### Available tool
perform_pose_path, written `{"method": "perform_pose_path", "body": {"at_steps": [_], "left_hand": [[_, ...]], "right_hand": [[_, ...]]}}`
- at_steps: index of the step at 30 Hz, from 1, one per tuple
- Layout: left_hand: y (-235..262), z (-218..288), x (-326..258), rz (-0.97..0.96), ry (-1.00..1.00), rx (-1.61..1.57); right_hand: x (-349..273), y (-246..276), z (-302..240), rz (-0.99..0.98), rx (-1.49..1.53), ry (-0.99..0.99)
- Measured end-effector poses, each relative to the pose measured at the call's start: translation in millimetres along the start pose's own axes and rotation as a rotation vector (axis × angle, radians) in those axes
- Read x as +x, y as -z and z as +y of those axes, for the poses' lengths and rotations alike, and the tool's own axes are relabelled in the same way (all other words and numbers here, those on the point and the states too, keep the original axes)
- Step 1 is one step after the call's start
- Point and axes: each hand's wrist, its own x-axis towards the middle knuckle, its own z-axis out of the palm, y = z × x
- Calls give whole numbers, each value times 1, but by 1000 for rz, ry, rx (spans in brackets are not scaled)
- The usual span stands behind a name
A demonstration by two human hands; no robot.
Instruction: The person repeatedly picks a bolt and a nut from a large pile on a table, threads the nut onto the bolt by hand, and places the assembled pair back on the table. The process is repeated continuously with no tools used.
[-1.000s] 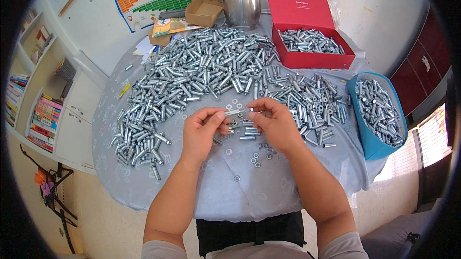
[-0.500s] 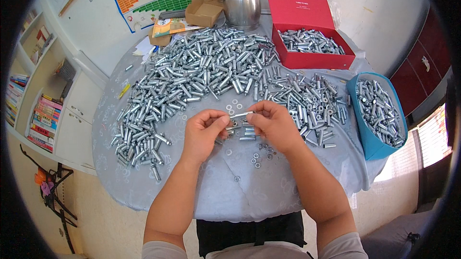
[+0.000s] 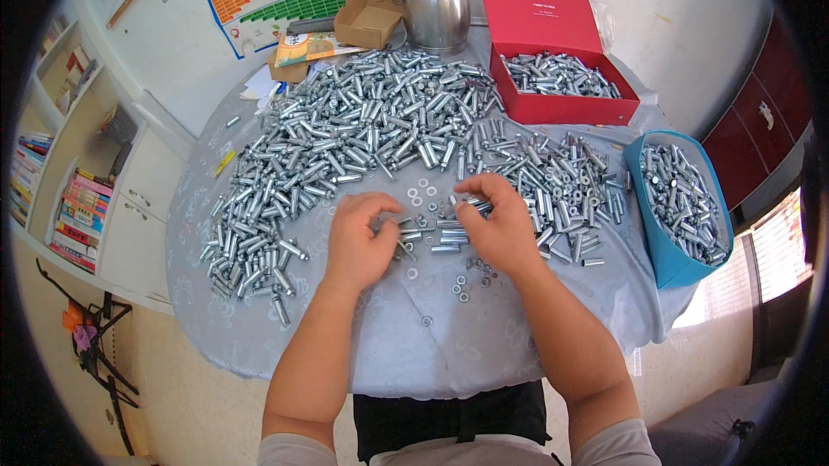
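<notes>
My left hand hovers over the near middle of the table, thumb and forefinger curved and apart, with nothing visible between them. Across a small gap my right hand is closed, thumb and forefinger around a shiny metal bolt, mostly hidden by the fingers. Between the hands lie a few metal sleeves and loose bolt parts, partly covered by my left fingers. Flat washers sit just beyond the hands. Hex nuts are grouped nearer to me, below my right hand.
A large heap of metal anchor bolts spreads across the far and left table. A smaller pile lies right. Beyond stand an open red box and a steel pot; a blue bin of bolts is at the right edge.
Both hands were pinching one slim bolt between them. They have since parted: my left fingers have let go and spread, while my right hand keeps a metal piece.
</notes>
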Motion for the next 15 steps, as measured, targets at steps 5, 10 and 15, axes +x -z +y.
{"method": "perform_pose_path", "body": {"at_steps": [5,10,15], "left_hand": [[22,-40,10,274,22,470],[28,-46,14,185,150,640],[30,-25,18,120,271,682]], "right_hand": [[-1,-1,-3,7,-8,11],[-1,-4,1,51,68,-12],[0,-2,1,66,137,-25]]}}
